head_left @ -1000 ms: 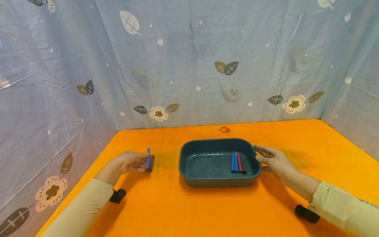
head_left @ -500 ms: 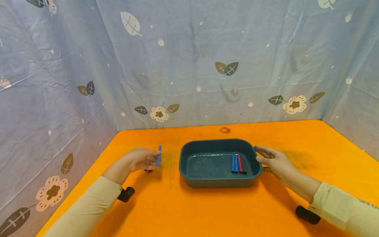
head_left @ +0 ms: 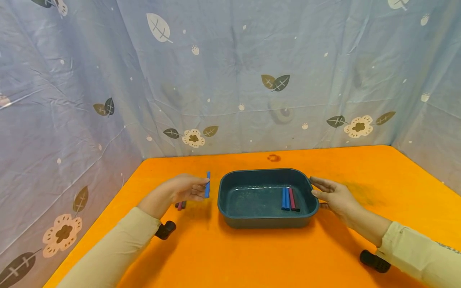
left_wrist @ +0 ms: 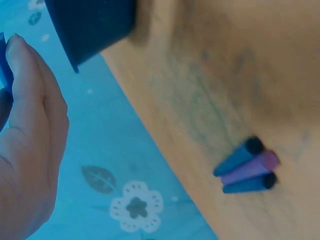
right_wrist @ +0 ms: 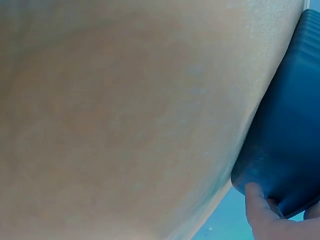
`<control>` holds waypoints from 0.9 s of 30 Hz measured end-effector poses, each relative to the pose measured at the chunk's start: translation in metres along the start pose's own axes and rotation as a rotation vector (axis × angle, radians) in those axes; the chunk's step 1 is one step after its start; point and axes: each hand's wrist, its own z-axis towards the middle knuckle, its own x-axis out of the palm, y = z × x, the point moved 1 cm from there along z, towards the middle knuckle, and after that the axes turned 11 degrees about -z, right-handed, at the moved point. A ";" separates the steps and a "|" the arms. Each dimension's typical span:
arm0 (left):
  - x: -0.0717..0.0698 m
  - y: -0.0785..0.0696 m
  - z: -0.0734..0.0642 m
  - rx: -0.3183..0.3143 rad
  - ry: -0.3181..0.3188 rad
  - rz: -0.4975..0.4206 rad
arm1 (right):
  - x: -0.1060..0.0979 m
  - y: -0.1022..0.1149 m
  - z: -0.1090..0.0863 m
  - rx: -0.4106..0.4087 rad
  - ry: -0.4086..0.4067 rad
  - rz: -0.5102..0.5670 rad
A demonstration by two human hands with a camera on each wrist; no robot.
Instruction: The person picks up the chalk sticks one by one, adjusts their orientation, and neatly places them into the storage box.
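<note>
In the head view my left hand [head_left: 185, 188] pinches a slim blue stick [head_left: 207, 185] upright between thumb and fingers. It hangs just left of a dark teal rectangular dish [head_left: 264, 222]. At the dish's right end my right hand [head_left: 336, 198] grips the wall, thumb at the rim and fingers outside. Two blue sticks [head_left: 285, 199], a crimson stick [head_left: 291, 199] and a black stick [head_left: 296, 201] lie side by side in the dish's right part. Behind and below my left hand, a crimson stick [head_left: 180, 206] lies between two dark sticks [left_wrist: 250, 183] on the table, partly hidden in the head view.
An orange table [head_left: 237, 256] bears everything. Patterned blue-grey curtain [head_left: 230, 88] closes off the back and both sides. A black wrist device [head_left: 165, 230] sits under the left sleeve, another black device [head_left: 374, 261] under the right sleeve. A reddish stain [head_left: 273, 158] marks the table behind the dish.
My left hand has lifted the blue stick off the group at the left and carried it rightward, close to the dish. My right hand and the dish have stayed put.
</note>
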 end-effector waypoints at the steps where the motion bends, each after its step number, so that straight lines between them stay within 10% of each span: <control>1: 0.003 -0.001 0.001 -0.003 0.005 -0.004 | 0.000 0.000 0.000 0.001 0.001 0.002; 27: 0.068 -0.035 0.028 -0.111 0.034 0.073 | -0.001 0.002 0.000 -0.001 0.012 0.001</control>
